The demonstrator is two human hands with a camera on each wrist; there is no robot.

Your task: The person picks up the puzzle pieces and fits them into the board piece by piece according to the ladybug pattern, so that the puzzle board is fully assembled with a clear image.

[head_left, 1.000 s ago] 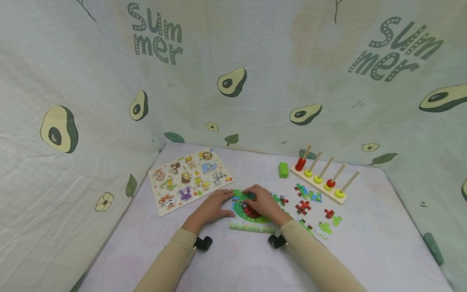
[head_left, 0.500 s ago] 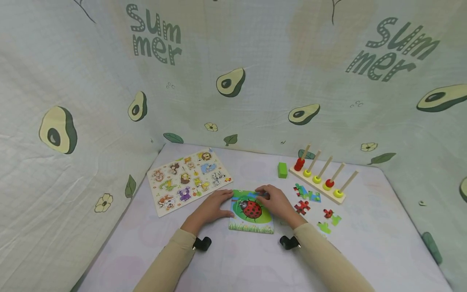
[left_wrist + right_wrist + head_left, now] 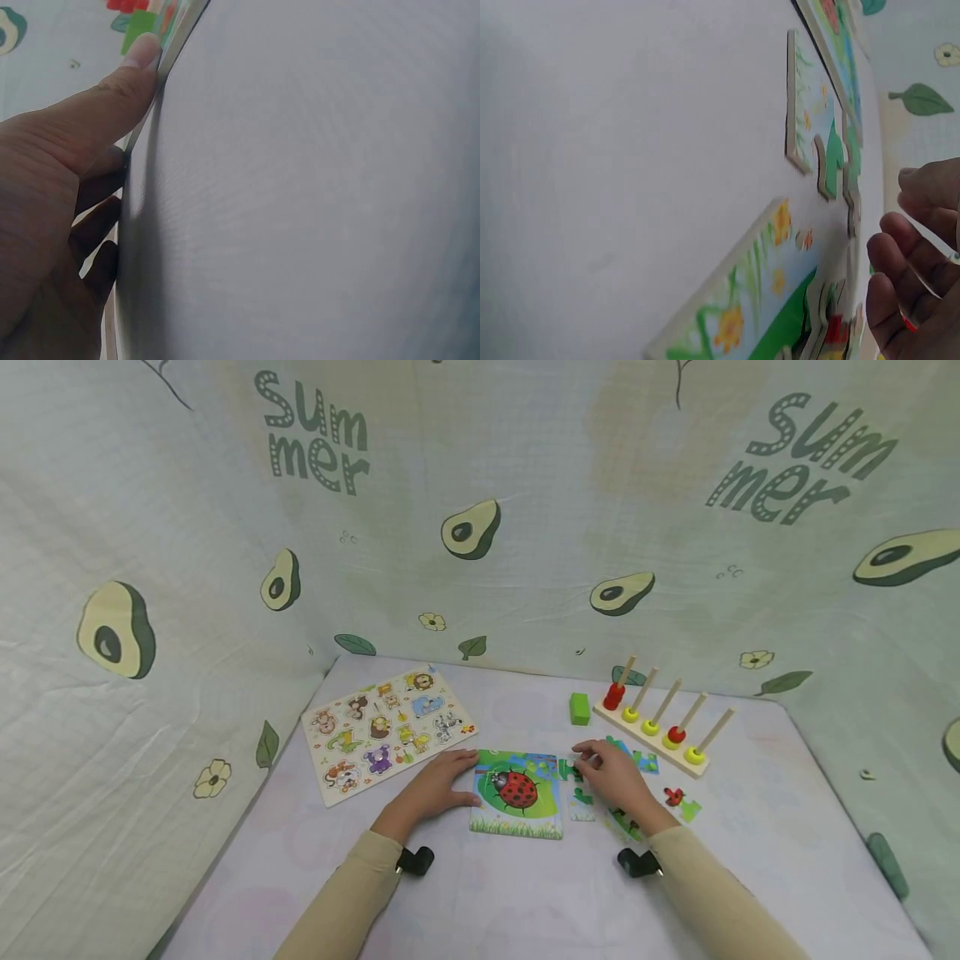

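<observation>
The ladybug puzzle (image 3: pixel 519 806) is touched at nine o'clock by the spread left hand (image 3: pixel 433 785); loose pieces (image 3: pixel 582 797) at three o'clock are overhung by the loosely curled, seemingly empty right hand (image 3: pixel 615 774).

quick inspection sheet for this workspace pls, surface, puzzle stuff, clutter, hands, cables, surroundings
Surface: pale table cover, with faint pinkish patches.
Job's things: ladybug board lies flat; loose jigsaw pieces lie to its right, some hidden by the arm.
Clutter: animal board at left; green block and peg stacker at back right.
Hands: left hand touches the ladybug board's left edge; right hand is over the pieces, no piece visible in it.
Cables: nothing seen.
Surroundings: cloth backdrop printed with avocados, leaves and "summer".
</observation>
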